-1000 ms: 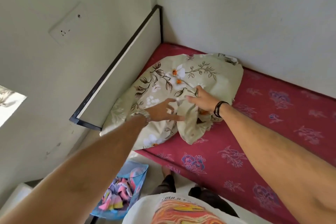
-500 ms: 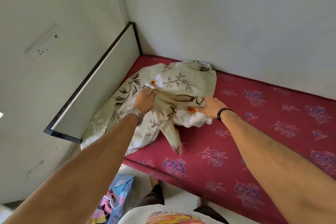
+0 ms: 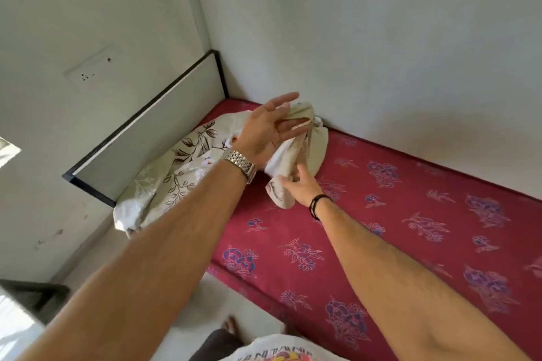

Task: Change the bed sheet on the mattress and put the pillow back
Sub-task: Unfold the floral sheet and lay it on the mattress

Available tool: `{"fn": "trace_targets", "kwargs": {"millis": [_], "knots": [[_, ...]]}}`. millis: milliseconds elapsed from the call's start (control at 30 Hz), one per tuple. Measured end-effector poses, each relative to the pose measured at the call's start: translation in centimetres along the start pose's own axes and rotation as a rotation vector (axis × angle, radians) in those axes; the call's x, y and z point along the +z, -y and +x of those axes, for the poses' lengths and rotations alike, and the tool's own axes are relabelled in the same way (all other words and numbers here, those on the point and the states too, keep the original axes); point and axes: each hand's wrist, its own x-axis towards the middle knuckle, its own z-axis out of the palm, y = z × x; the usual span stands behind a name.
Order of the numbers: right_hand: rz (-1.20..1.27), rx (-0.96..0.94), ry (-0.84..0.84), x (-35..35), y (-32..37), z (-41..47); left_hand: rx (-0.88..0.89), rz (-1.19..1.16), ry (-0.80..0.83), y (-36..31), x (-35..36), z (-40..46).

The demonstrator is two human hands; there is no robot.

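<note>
Where the two white walls meet at the head of the bed, the items run as follows, left to right. Wall socket plate (image 3: 88, 75): white, flush-mounted, no legible marking. Headboard (image 3: 152, 126): pale panel with black edging, standing at the end of the mattress. Bed sheet (image 3: 176, 173): cream cloth printed with brown leafy stems and white flowers with orange centres; bunched loosely at the head end of the mattress, its lower left corner hanging off the bed's edge, its right part gathered and lifted. Left hand (image 3: 264, 129): raised above the sheet, fingers mostly straight and spread, a fold of cloth caught between them; steel link watch (image 3: 240, 165) on the wrist. Right hand (image 3: 299, 184): lower, thumb and fingers pinching the hanging end of the same gathered fold; black cord bracelet (image 3: 318, 205) on the wrist. Mattress (image 3: 410, 237): red cover with blue and pink flower print, lying against the right wall. Shirt (image 3: 278, 353): white with orange and yellow print; lettering partly cut off, unreadable.
</note>
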Motion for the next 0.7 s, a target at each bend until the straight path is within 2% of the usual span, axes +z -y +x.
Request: {"fn": "trace_targets", "kwargs": {"millis": [67,133,200,233,300,367,400,467,500,567,633,700], "knots": [[0.06,-0.016,-0.211,-1.5,-0.2,-0.4,0.061,0.023,-0.025,0.1,0.5,-1.5],[0.156,-0.009,-0.345,-4.1,0.1,-1.3,0.125,0.049,-0.158,0.1,-0.3,-3.0],[0.199,-0.077,-0.415,-7.0,0.9,-2.9,0.134,0.196,-0.344,0.8,-2.1,-4.1],[0.162,-0.137,-0.426,-8.3,1.3,-3.6,0.117,0.378,-0.423,1.4,-2.9,-4.9],[0.03,-0.307,-0.394,-10.2,3.3,-5.1,0.072,0.898,-0.453,3.4,-3.0,-6.9],[-0.069,-0.449,-0.275,-10.5,5.8,-7.9,0.116,1.283,-0.325,6.8,-0.8,-9.9],[-0.086,-0.489,-0.2,-10.2,7.0,-9.2,0.136,1.324,-0.247,8.4,0.9,-11.3],[-0.085,-0.513,-0.059,-9.1,8.2,-12.1,0.136,1.144,-0.185,11.1,3.8,-13.1],[-0.051,-0.518,-0.011,-8.6,8.1,-13.6,0.162,1.046,-0.237,12.1,4.2,-13.4],[0.185,-0.461,0.071,-8.4,6.5,-16.0,0.211,0.989,-0.404,13.7,4.2,-14.1],[0.397,-0.382,0.127,-8.7,3.3,-18.2,0.171,0.865,-0.552,14.6,4.2,-16.2],[0.234,-0.348,0.131,-8.8,-1.5,-19.5,0.102,0.682,-0.641,15.0,4.5,-18.7]]}}
